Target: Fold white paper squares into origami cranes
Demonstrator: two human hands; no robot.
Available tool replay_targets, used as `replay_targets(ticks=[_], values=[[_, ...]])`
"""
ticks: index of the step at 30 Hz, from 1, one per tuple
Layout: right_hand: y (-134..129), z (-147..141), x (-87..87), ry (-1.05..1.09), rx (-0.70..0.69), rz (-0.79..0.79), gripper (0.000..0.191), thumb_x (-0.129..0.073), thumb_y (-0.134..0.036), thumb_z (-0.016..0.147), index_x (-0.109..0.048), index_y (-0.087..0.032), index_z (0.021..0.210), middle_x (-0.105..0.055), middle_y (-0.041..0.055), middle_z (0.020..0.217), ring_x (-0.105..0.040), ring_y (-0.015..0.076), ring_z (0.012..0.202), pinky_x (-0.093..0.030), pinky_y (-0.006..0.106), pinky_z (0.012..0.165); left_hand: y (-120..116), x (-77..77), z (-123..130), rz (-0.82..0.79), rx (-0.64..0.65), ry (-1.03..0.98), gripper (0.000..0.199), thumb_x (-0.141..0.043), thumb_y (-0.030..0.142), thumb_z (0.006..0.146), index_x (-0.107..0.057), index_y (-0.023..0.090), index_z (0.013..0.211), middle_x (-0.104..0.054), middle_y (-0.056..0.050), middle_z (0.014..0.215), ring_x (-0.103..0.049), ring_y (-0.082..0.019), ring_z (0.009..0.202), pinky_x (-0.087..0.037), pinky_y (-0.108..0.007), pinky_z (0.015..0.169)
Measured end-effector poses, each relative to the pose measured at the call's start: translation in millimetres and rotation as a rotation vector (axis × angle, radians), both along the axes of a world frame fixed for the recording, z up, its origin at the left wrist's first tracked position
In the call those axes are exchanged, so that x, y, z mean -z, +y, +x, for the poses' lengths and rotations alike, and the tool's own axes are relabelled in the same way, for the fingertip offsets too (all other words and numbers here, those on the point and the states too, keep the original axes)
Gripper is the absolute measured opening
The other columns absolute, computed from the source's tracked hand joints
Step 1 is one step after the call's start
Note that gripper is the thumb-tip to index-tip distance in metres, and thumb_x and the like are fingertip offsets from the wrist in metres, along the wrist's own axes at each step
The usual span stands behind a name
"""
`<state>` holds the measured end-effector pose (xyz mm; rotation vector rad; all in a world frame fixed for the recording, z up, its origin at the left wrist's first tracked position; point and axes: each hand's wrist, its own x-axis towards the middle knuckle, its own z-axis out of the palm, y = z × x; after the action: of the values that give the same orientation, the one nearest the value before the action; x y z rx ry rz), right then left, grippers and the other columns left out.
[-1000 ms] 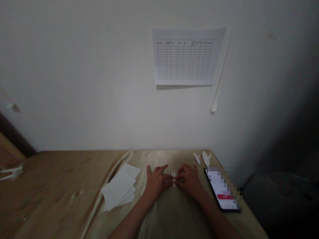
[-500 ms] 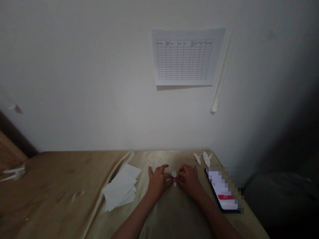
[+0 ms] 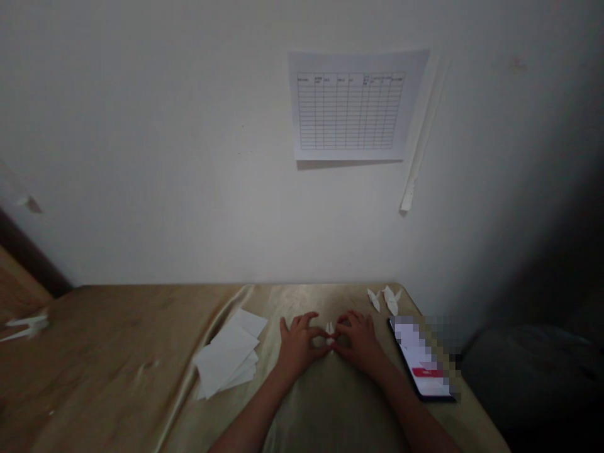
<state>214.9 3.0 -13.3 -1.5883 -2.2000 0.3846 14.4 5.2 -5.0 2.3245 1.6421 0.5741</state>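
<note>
My left hand [image 3: 301,338] and my right hand [image 3: 357,338] meet over the middle of the table, each pinching a small piece of folded white paper [image 3: 329,328] between thumb and forefinger. Two narrow points of the paper stick up away from me; the fingertips cover much of its middle. On both hands the other fingers are raised off it. Two folded paper cranes, one smaller [image 3: 374,300] and one larger [image 3: 391,301], sit beyond my right hand near the table's back right corner.
Left of my hands lies a fanned stack of white paper sheets [image 3: 229,352]. A phone [image 3: 421,358] with a lit, partly blurred screen lies on the right. Shiny gold cloth [image 3: 117,371] covers the table, with white scissors-like handles [image 3: 28,327] at far left. A printed chart [image 3: 349,107] hangs on the wall.
Both hands keep their pinch on the folded paper. The thumbs have shifted slightly lower, spreading from the forefingers, and less of the paper's near end shows.
</note>
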Motion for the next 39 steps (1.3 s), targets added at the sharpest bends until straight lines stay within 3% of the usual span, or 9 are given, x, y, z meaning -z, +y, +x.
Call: replay_targets(ticks=[4, 9, 14, 19, 21, 27, 33, 39], values=[[1, 3, 1.9, 0.086, -0.006, -0.016, 0.016, -0.07, -0.039, 0.083, -0.073, -0.033, 0.097, -0.059, 0.0023, 0.128, -0.044, 0.027, 0.13, -0.01, 0.057, 0.117, 3, 4.8, -4, -0.03, 0.045, -0.028, 0.028, -0.08, 0.045, 0.074, -0.074, 0.047, 0.102, -0.051, 0.003, 0.146, -0.043, -0.032, 0.135, -0.002, -0.076, 0.112], [5, 2, 5.2, 0.135, 0.027, -0.002, 0.012, -0.065, -0.036, 0.088, -0.074, -0.03, 0.091, -0.062, 0.0029, 0.121, -0.049, 0.0251, 0.124, -0.019, 0.05, 0.115, 8, 9.2, -7, -0.04, 0.038, -0.071, 0.015, -0.076, 0.039, 0.08, -0.076, 0.044, 0.094, -0.055, 0.003, 0.142, -0.046, -0.029, 0.133, -0.005, -0.074, 0.113], [5, 0, 8.3, 0.154, 0.044, 0.007, 0.017, -0.069, -0.033, 0.083, -0.074, -0.03, 0.098, -0.062, 0.0039, 0.12, -0.049, 0.0257, 0.123, -0.022, 0.047, 0.114, 10, 10.0, -6, -0.04, 0.018, -0.097, 0.009, -0.076, 0.037, 0.08, -0.077, 0.04, 0.088, -0.056, 0.003, 0.141, -0.048, -0.029, 0.132, -0.007, -0.072, 0.114], [4, 0, 9.0, 0.162, 0.05, 0.02, 0.02, -0.071, -0.033, 0.08, -0.074, -0.03, 0.1, -0.062, 0.0042, 0.121, -0.049, 0.0255, 0.123, -0.021, 0.046, 0.113, 14, 14.1, -5, 0.008, -0.062, -0.099, 0.046, -0.079, 0.038, 0.075, -0.069, 0.039, 0.119, -0.054, -0.004, 0.143, -0.045, -0.032, 0.133, -0.016, -0.066, 0.116], [5, -1, 9.6, 0.165, 0.046, 0.022, 0.019, -0.072, -0.033, 0.079, -0.075, -0.03, 0.098, -0.062, 0.0044, 0.12, -0.05, 0.0258, 0.121, -0.023, 0.045, 0.112, 15, 16.0, -5, 0.002, -0.081, -0.083, 0.053, -0.081, 0.041, 0.072, -0.068, 0.035, 0.123, -0.052, -0.008, 0.144, -0.043, -0.034, 0.135, -0.017, -0.064, 0.117], [6, -2, 14.1, 0.198, 0.045, 0.054, 0.018, -0.074, -0.03, 0.078, -0.075, -0.03, 0.096, -0.064, 0.0044, 0.116, -0.052, 0.0269, 0.118, -0.027, 0.046, 0.109, 17, 17.5, -5, -0.035, -0.065, -0.095, 0.035, -0.082, 0.04, 0.071, -0.074, 0.041, 0.106, -0.05, -0.002, 0.147, -0.04, -0.035, 0.138, -0.012, -0.067, 0.117], [9, -2, 18.5, 0.329, 0.018, 0.13, 0.018, -0.074, -0.029, 0.078, -0.077, -0.029, 0.096, -0.067, 0.0065, 0.112, -0.055, 0.0278, 0.112, -0.036, 0.046, 0.103, 15, 13.6, -1, -0.018, -0.068, -0.144, 0.031, -0.083, 0.031, 0.07, -0.075, 0.04, 0.099, -0.053, 0.0, 0.145, -0.042, -0.034, 0.136, -0.011, -0.071, 0.115], [17, -3, 22.9, 0.551, -0.013, 0.159, 0.011, -0.066, -0.031, 0.084, -0.074, -0.024, 0.083, -0.07, 0.0069, 0.1, -0.06, 0.0251, 0.102, -0.044, 0.041, 0.095, 10, 11.6, 1, 0.13, 0.003, -0.173, 0.034, -0.083, 0.026, 0.071, -0.073, 0.037, 0.102, -0.056, -0.003, 0.141, -0.046, -0.033, 0.133, -0.012, -0.072, 0.114]])
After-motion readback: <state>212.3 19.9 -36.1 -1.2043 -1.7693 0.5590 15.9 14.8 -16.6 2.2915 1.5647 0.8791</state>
